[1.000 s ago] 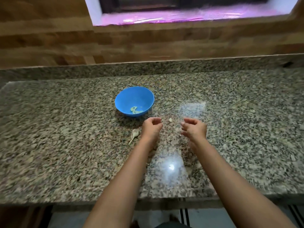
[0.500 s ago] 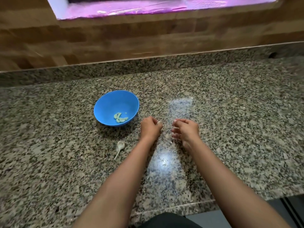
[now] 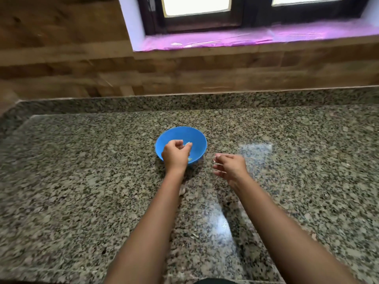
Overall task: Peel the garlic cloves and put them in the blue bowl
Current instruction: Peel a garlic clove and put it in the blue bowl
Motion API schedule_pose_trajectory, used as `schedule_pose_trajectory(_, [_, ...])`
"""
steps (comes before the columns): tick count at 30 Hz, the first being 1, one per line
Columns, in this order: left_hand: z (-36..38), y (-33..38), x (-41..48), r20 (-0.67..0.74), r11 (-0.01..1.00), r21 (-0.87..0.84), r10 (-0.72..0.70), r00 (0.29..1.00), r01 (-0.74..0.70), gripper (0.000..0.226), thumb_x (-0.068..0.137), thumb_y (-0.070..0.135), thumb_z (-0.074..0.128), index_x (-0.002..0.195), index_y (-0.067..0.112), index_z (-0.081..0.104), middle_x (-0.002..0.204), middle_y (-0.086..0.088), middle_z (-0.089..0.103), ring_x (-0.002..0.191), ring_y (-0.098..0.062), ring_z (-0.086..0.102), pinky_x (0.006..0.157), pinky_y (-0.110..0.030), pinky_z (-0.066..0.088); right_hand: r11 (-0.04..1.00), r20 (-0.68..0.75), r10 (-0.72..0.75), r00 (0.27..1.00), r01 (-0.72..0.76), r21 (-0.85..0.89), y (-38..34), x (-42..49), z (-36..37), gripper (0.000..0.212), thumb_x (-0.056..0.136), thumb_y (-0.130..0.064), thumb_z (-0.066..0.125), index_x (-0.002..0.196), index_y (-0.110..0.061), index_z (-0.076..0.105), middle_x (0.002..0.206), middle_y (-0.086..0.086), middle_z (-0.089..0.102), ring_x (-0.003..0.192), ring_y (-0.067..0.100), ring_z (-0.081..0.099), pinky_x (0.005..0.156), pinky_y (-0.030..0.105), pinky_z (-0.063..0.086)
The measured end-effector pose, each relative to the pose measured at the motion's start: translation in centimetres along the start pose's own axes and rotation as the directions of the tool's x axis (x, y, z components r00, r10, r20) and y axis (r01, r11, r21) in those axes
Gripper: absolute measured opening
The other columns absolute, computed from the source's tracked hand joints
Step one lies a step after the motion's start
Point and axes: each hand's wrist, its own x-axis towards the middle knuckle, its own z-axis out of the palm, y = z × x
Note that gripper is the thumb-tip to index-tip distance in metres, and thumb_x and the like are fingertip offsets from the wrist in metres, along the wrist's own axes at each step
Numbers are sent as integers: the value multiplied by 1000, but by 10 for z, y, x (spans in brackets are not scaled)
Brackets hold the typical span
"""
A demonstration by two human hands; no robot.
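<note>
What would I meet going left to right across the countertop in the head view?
In order: blue bowl → right hand → bright reflection. The left hand is left out, since it overlaps the bowl and has no clear place of its own.

The camera is sitting on my head and looking forward and down at the stone counter (image 3: 82, 181) from close above it. My arms (image 3: 147, 232) are filling the bottom of the view, and the wooden wall (image 3: 61, 64) and the window (image 3: 196, 9) are showing at the top.
</note>
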Motion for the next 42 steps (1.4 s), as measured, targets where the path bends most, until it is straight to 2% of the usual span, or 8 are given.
schedule_pose_trajectory(10, [-50, -39, -32, -10, 998, -28, 64, 998, -65, 7, 84, 12, 67, 89, 9, 63, 84, -5, 66, 81, -21, 64, 80, -36, 55, 999, 42, 4, 999, -2, -53, 26, -23, 22, 13, 79, 6, 66, 73, -3, 58, 66, 12, 59, 43, 11, 53, 39, 21, 48])
schedule_pose_trajectory(14, [-56, -64, -40, 252, 979, 204, -30, 967, -23, 29, 80, 18, 73, 106, 9, 63, 105, -8, 67, 94, -22, 62, 87, -34, 51, 991, -30, -27, 999, 23, -133, 40, -30, 26, 26, 74, -2, 75, 71, -7, 50, 63, 9, 56, 49, 16, 52, 41, 23, 48])
schedule_pose_trajectory(18, [-55, -75, -42, 437, 848, 485, -21, 899, -215, 45, 80, 17, 71, 123, 15, 58, 122, -9, 56, 111, -24, 53, 93, -29, 41, 960, -18, -55, 998, 48, -276, 46, -35, 27, 19, 76, 2, 73, 75, -7, 56, 73, 8, 59, 58, 15, 55, 47, 24, 47])
schedule_pose_trajectory(20, [-54, -78, -41, 432, 874, 446, -21, 902, -193, 38, 79, 12, 71, 116, 15, 61, 115, -8, 60, 104, -23, 57, 89, -30, 46, 936, -27, -68, 997, 54, -347, 48, -37, 25, 16, 81, 12, 56, 85, -2, 63, 76, 8, 59, 61, 15, 54, 51, 24, 45])
schedule_pose_trajectory(25, [-66, -83, -34, 353, 985, 75, -171, 920, 155, 37, 79, 15, 72, 113, 7, 61, 108, -12, 66, 88, -21, 62, 79, -34, 52, 901, -40, -117, 992, 89, -424, 52, -49, 22, 29, 80, 9, 41, 64, -6, 59, 61, 7, 54, 53, 16, 44, 50, 26, 37])
schedule_pose_trajectory(30, [-84, -94, -30, 271, 957, 291, -85, 959, 3, 38, 82, 16, 69, 118, 10, 59, 111, -8, 63, 96, -21, 60, 81, -29, 48, 896, 21, -68, 997, 71, -439, 61, -57, 28, 17, 86, -5, 50, 71, -4, 59, 58, 6, 50, 46, 15, 42, 44, 25, 36])
schedule_pose_trajectory(36, [-91, -102, -33, 232, 964, 265, -40, 972, -24, 43, 82, 17, 70, 122, 9, 56, 120, -11, 58, 104, -24, 58, 86, -31, 48, 667, 140, -160, 977, 212, -715, 81, -59, 49, 21, 77, -20, 75, 85, -10, 59, 84, 7, 64, 74, 20, 62, 70, 37, 53])
schedule_pose_trajectory(42, [-102, -104, -44, 259, 988, 153, -14, 966, -27, 40, 88, 22, 64, 125, 11, 54, 123, -10, 57, 105, -20, 58, 84, -26, 49, 276, 293, -294, 910, 374, -885, 93, -54, 69, 14, 88, -15, 59, 97, -5, 62, 99, 7, 57, 89, 21, 53, 78, 30, 42])
